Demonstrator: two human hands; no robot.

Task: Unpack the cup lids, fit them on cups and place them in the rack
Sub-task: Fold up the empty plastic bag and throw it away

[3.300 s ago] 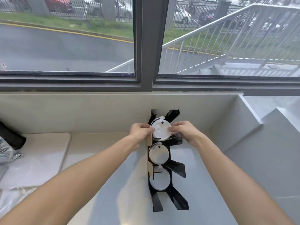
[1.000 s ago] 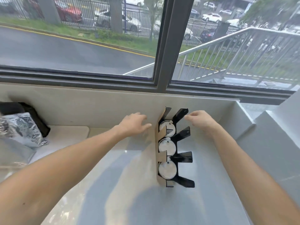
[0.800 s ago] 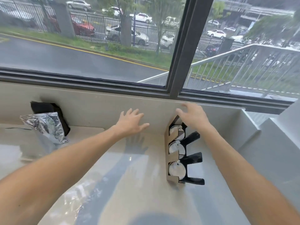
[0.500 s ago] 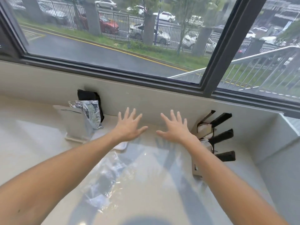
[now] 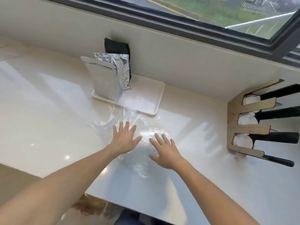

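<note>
The rack, wood with black arms, stands at the right against the wall. Three lidded white cups sit in its slots: a top cup, a middle cup and a bottom cup. Crumpled clear plastic wrap lies on the counter in the middle. My left hand and my right hand hover over the wrap, palms down, fingers spread, holding nothing. Whether they touch the wrap I cannot tell.
A white tray sits by the back wall with a silver foil pouch and a black pouch standing on it. The pale counter ends in a front edge at lower left. A window runs above the wall.
My hands have left the rack and moved left and down over the plastic wrap. The view has swung left and downward, so the rack now sits at the right edge.
</note>
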